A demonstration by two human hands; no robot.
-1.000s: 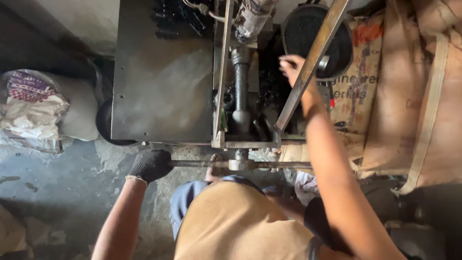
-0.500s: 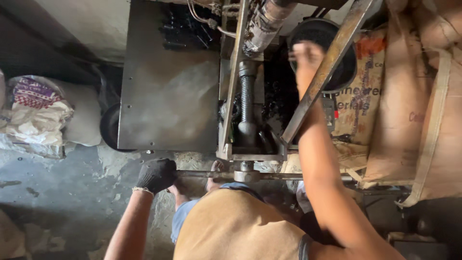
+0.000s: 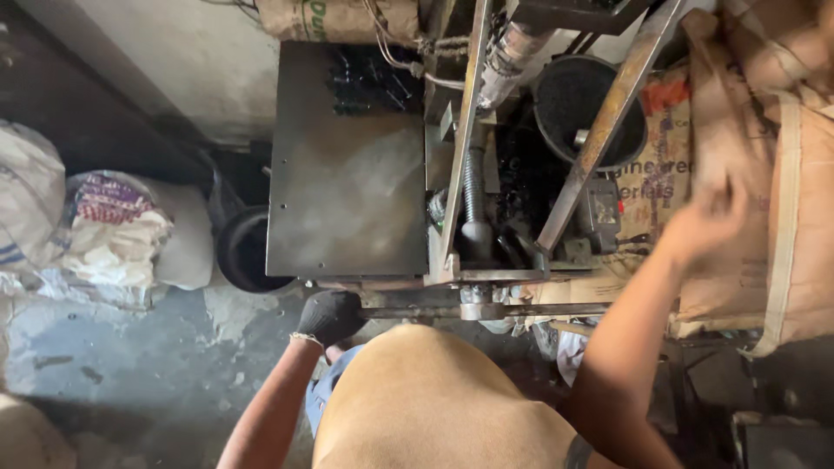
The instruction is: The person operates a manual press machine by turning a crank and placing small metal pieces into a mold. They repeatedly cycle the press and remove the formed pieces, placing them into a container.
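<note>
Below our chest, at the front edge of the metal machine, our left hand sits in a black glove. It is closed around the end of a horizontal steel bar that runs along the bottom of the machine frame, so the fingers are curled tight on it. On the other side, our right hand is bare and raised in front of the brown sacks at the right. This hand is blurred, so we cannot tell how far the fingers are open, and we cannot tell if it holds something. It is apart from the machine and touches nothing that we can see clearly.

Between the two hands stands the machine itself: a flat grey plate on the left part, and in the middle a vertical screw rod inside a frame of angle irons. One slanted iron strip goes from the top right down to the frame corner. Behind this strip we see a round black bucket. On the floor at the left lie white bags, and a dark round tub stands just beside the machine plate. Our beige shirt fills the bottom of the view.
</note>
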